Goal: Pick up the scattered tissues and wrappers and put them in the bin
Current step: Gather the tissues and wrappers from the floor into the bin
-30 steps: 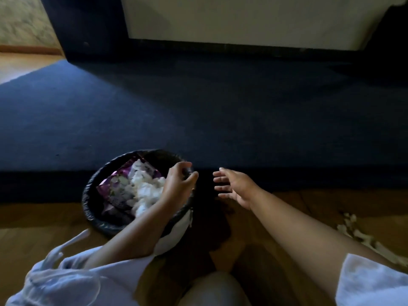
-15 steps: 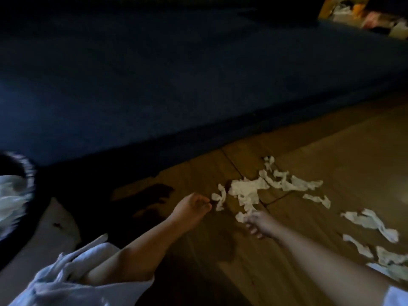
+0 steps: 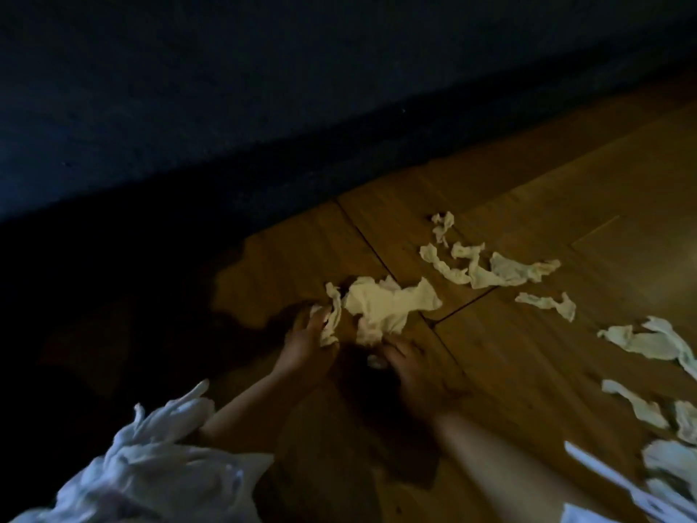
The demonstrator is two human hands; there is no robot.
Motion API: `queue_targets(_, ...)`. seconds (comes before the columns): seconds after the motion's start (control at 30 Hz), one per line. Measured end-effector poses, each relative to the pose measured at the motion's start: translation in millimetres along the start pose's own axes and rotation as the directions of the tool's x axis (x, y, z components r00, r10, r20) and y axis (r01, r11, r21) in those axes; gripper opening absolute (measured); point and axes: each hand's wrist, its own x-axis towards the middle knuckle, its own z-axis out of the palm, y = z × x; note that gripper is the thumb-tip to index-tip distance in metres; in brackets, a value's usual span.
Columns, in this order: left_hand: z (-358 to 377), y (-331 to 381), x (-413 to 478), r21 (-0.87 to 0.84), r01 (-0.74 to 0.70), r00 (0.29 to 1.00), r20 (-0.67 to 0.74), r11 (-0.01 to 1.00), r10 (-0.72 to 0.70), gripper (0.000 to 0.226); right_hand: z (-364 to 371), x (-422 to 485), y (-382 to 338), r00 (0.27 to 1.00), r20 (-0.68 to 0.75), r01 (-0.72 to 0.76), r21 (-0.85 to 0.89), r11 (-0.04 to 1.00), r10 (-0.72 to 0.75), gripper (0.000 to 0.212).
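The fingers (image 3: 313,322) of the left hand (image 3: 305,343) curl onto a narrow tissue strip (image 3: 332,315), which drapes across them, so this hand appears to pinch it. The fingertips (image 3: 396,343) of the right hand (image 3: 413,369) lie at the near edge of the big crumpled tissue (image 3: 384,303). In this dim, blurred view I cannot tell whether they have closed on it or only touch it. A small pale scrap (image 3: 376,362) sits just beside that thumb. Both pieces lie on the wooden floor (image 3: 565,175), touching each other, near the edge of the dark blue carpet (image 3: 226,88). More loose tissues (image 3: 490,268) trail away to the right, some far and some near, well apart from the hands. The bin is not in view. This paper looks featherlight, limp and easily torn. A raking, bunching grip through the middle of the clump should therefore gather it better than plucking at a thin end, which may rip or slip free. Wadding several pieces together would stop them from fluttering loose on the way to the bin. A white sleeve (image 3: 151,466) covers the near left arm.
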Motion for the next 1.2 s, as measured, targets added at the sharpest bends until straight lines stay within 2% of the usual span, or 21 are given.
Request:
queue_targets(0.07,2,0,13,0.144,-0.056,0.998,0.022,0.988,0.054,0.065,3,-8,11,0.996,-0.034,0.083,-0.004,0.997,-0.083,0.052)
queue_targets(0.13,5,-3,17,0.224,-0.08,0.997,0.037,0.971,0.073,0.056,-2,-12,15,0.986,-0.125,0.127,0.131,0.983,-0.111,0.045)
queue_targets(0.17,7,-4,16,0.229,-0.083,0.997,0.015,0.97,0.082,0.048,-6,-11,14,0.973,-0.213,0.14,0.215,0.966,-0.094,0.045)
queue_targets(0.27,14,-8,8,0.144,-0.135,0.983,-0.106,0.98,0.151,0.028,-15,0,21,0.87,-0.492,0.178,0.367,0.913,0.028,0.039)
queue_targets(0.37,17,-9,2,-0.018,-0.162,0.969,-0.19,0.987,0.156,0.025,-36,19,23,0.773,-0.613,0.157,0.435,0.887,0.164,0.019)
queue_targets(0.43,17,-8,1,-0.144,-0.212,0.948,-0.271,0.967,0.168,0.033,-49,30,28,0.722,-0.665,0.151,0.418,0.896,0.189,0.016)
queue_targets(0.47,15,-4,2,-0.16,-0.26,0.934,-0.292,0.952,0.206,0.04,-52,35,29,0.729,-0.656,0.136,0.416,0.899,0.194,0.016)
queue_targets(0.53,12,12,5,-0.106,-0.324,0.926,-0.239,0.94,0.292,0.05,-53,41,35,0.755,-0.627,0.092,0.392,0.915,0.193,0.019)
queue_targets(0.63,14,51,13,0.163,-0.352,0.92,-0.12,0.922,0.373,0.047,-43,33,42,0.79,-0.583,0.044,0.363,0.931,0.19,0.027)
queue_targets(0.7,20,70,16,0.357,-0.296,0.936,-0.076,0.886,0.344,0.045,-33,18,45,0.833,-0.538,0.057,0.317,0.947,0.129,0.027)
queue_targets(0.77,32,74,20,0.451,-0.252,0.961,0.01,0.856,0.278,0.046,-22,-2,45,0.855,-0.518,0.14,0.177,0.974,-0.029,0.02)
queue_targets(0.83,43,68,24,0.428,-0.234,0.972,0.128,0.873,0.198,0.052,-14,-15,46,0.846,-0.5,0.181,-0.06,0.982,-0.186,0.022)
queue_targets(0.9,49,61,26,0.414,-0.223,0.968,0.198,0.882,0.152,0.059,-4,-20,45,0.842,-0.481,0.168,-0.2,0.965,-0.246,0.04)
queue_targets(0.97,49,54,25,0.396,-0.228,0.971,0.164,0.889,0.175,0.056,6,-26,45,0.852,-0.42,0.189,-0.309,0.932,-0.312,0.052)
queue_targets(1.07,43,42,20,0.169,-0.207,0.978,-0.004,0.964,0.211,0.044,11,-28,54,0.888,-0.256,0.231,-0.473,0.851,-0.383,0.049)
queue_targets(1.13,38,31,14,0.003,-0.155,0.977,-0.144,0.988,0.154,0.045,11,-27,52,0.889,-0.193,0.292,-0.459,0.839,-0.415,0.043)
queue_targets(1.17,36,25,12,-0.052,-0.127,0.974,-0.198,0.991,0.114,0.049,15,-23,53,0.908,-0.169,0.311,-0.339,0.888,-0.383,0.037)
queue_targets(1.2,36,19,9,-0.069,-0.109,0.969,-0.228,0.992,0.091,0.05,14,-21,51,0.918,-0.203,0.294,-0.228,0.928,-0.34,0.028)
